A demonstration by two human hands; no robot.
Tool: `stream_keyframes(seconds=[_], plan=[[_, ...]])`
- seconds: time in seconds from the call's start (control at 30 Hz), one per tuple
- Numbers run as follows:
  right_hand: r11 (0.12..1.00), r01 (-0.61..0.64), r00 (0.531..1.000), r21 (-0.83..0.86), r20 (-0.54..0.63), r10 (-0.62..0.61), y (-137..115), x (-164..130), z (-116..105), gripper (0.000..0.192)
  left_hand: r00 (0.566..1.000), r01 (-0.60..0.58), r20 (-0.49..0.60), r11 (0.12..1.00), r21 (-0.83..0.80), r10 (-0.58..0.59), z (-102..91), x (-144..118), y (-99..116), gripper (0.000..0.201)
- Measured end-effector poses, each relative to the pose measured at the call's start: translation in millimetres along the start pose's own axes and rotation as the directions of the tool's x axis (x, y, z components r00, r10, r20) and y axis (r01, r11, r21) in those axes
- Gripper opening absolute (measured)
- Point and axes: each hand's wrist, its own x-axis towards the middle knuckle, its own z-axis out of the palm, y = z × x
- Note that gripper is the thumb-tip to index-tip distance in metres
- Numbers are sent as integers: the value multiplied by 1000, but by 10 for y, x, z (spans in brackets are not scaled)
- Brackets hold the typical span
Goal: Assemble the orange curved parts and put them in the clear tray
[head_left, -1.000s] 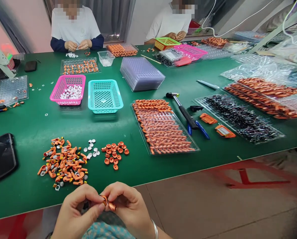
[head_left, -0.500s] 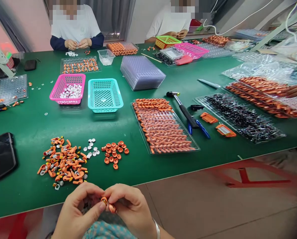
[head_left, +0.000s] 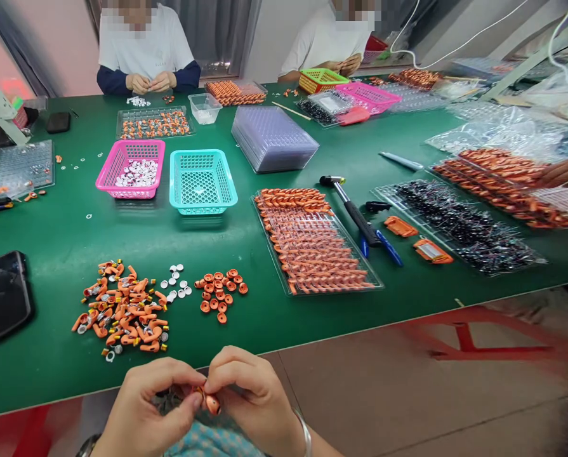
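My left hand (head_left: 143, 409) and my right hand (head_left: 255, 397) meet below the near edge of the green table (head_left: 65, 241), both pinching one small orange part (head_left: 211, 402) between thumbs and fingertips. On the table just beyond them lie a heap of orange parts (head_left: 122, 308), a few white discs (head_left: 174, 287) and a cluster of orange rings (head_left: 219, 293). A clear tray of orange parts (head_left: 312, 244) sits further right.
A pink basket (head_left: 130, 169) with white discs, a teal basket (head_left: 202, 181), stacked clear trays (head_left: 271, 136), a hammer (head_left: 353, 209), pliers, a black phone (head_left: 2, 295) and a tray of black parts (head_left: 459, 225). Two people work across the table; another person's hand (head_left: 567, 171) shows at right.
My hands have shifted slightly lower and turned the orange part between the fingertips. A hand at the right edge came into view over the far trays.
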Motion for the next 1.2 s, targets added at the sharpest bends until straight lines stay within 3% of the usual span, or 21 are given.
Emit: stream_keyframes(seconds=[0.13, 0.23, 0.37, 0.53, 0.7, 0.93, 1.03, 1.2], plan=[[1000, -7, 999, 5, 40, 7, -6, -1, -3, 9, 1000, 8, -3, 1000, 26, -8, -16, -30, -45, 13], [996, -71, 994, 53, 85, 66, -34, -8, -12, 4, 998, -47, -28, 997, 67, 49, -25, -35, -78, 12], [983, -159, 976, 89, 162, 144, -110, -7, -72, 31, 981, -170, -63, 965, 201, 186, -34, -25, -72, 18], [989, -121, 975, -85, 179, 135, -199, 18, -126, 12, 936, -292, -84, 889, 353, 341, -45, -31, -67, 24], [985, -117, 982, -130, 130, 134, -164, 14, -70, 14, 909, -344, -64, 827, 445, 413, -50, -57, -89, 28], [989, -117, 993, 93, 13, 116, -54, -65, 15, 24, 875, -374, -57, 745, 552, 481, -22, -78, -133, 22], [974, -122, 990, 189, -43, 133, -35, -79, 50, 29, 834, -429, -25, 677, 598, 551, -21, -86, -139, 13], [966, -124, 982, 229, -109, 152, -20, -72, 85, 29, 786, -479, 67, 536, 695, 615, -41, -124, -147, 20]])
